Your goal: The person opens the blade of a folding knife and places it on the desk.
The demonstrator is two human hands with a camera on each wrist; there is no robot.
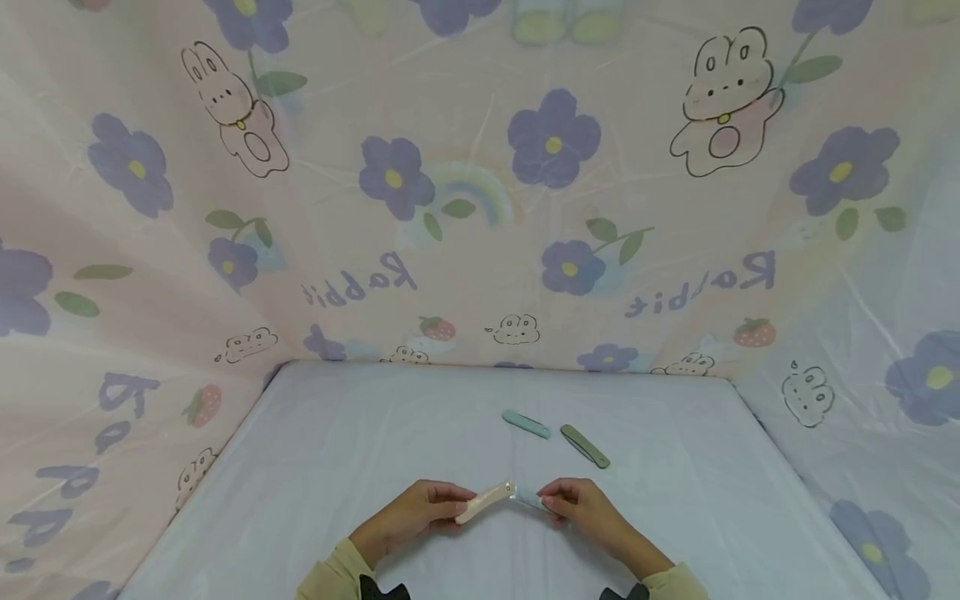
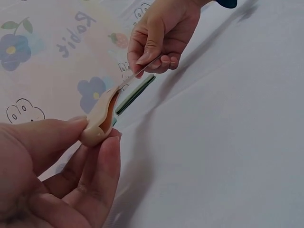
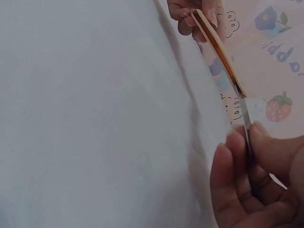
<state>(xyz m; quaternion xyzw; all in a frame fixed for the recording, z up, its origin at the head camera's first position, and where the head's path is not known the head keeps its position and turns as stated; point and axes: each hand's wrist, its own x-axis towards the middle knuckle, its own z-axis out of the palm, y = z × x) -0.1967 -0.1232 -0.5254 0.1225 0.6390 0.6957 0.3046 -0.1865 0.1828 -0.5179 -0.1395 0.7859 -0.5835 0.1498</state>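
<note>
A small folding knife with a beige handle (image 1: 483, 502) is held between both hands just above the white sheet (image 1: 375, 442). My left hand (image 1: 431, 510) pinches the handle (image 2: 100, 118) between thumb and fingers. My right hand (image 1: 570, 500) pinches the thin metal blade (image 1: 527, 497), which sticks out of the handle's end (image 3: 242, 118). The handle (image 3: 218, 47) and blade lie almost in one line. Two more closed folding knives lie on the sheet beyond the hands: a light teal knife (image 1: 526, 424) and an olive green knife (image 1: 585, 446).
A sheer curtain (image 1: 480, 192) printed with purple flowers, rabbits and strawberries walls the sheet at the back and on both sides. Yellow sleeves (image 1: 330, 575) cover both wrists at the bottom edge.
</note>
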